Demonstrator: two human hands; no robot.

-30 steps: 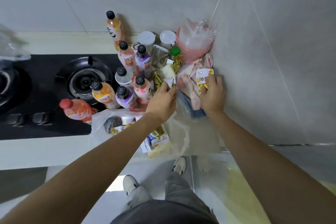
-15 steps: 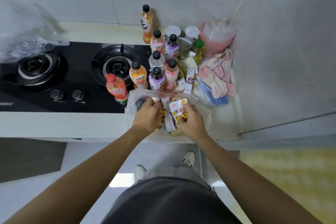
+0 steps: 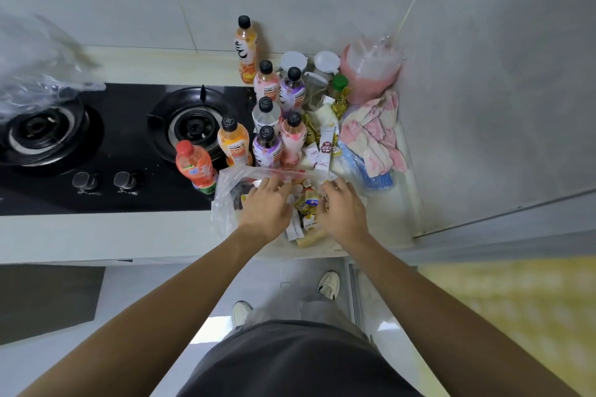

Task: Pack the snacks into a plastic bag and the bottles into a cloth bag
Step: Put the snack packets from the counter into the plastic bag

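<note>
A clear plastic bag [image 3: 225,200] lies open at the counter's front edge with several snack packets [image 3: 308,206] inside. My left hand [image 3: 267,208] grips the bag's rim on the left. My right hand [image 3: 345,208] is at the rim on the right, its fingers curled on the plastic. Just behind the bag stand several drink bottles [image 3: 267,126], with a red-capped orange bottle [image 3: 195,167] nearest the stove. More snack sticks [image 3: 325,145] lie loose beside the bottles. A crumpled pink patterned cloth [image 3: 377,135] lies to the right, against the wall.
A black gas stove [image 3: 106,145] with two burners fills the counter's left. Another clear bag [image 3: 35,74] covers the far left burner. White-lidded jars [image 3: 293,60] and a pink bagged bundle [image 3: 371,71] stand in the corner. The wall [image 3: 483,106] is close on the right.
My right hand carried a yellow snack packet from the cloth down to the bag and no longer shows it. My left hand moved back to the bag's rim.
</note>
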